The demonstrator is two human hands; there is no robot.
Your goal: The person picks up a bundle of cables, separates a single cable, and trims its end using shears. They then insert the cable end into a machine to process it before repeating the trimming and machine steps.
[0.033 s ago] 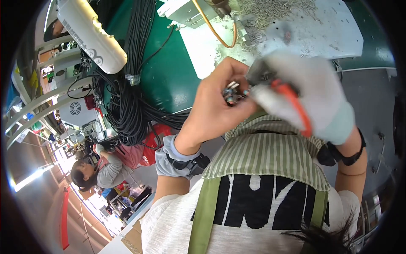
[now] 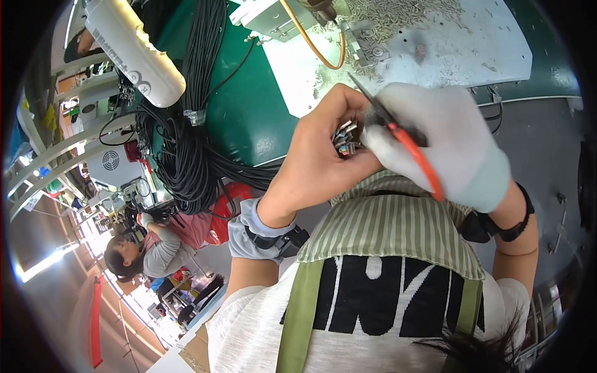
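My bare left hand [image 2: 317, 152] is curled around a bunch of small metal-ended connectors [image 2: 346, 138], whose silvery tips stick out between thumb and fingers. Over the front of my apron, my right hand [image 2: 460, 143] wears a white glove with dark fingertips. It is closed on scissors with a red handle [image 2: 418, 158]; their dark pointed blades reach up and left past my left fingers. The gloved fingertips meet the bunch at its right side. What they pinch there is hidden.
Beyond my hands, a white board [image 2: 460, 50] carries many scattered small metal pieces beside a machine [image 2: 273, 22] with an orange hose. A coil of black cables [image 2: 183, 171] hangs over the green table [image 2: 242, 118] at left. Another person [image 2: 155, 252] works farther left.
The right hand, blurred before, now shows sharply and slightly lower left. The scissor blades have come into clear view, and the connectors appear more distinctly in the left hand.
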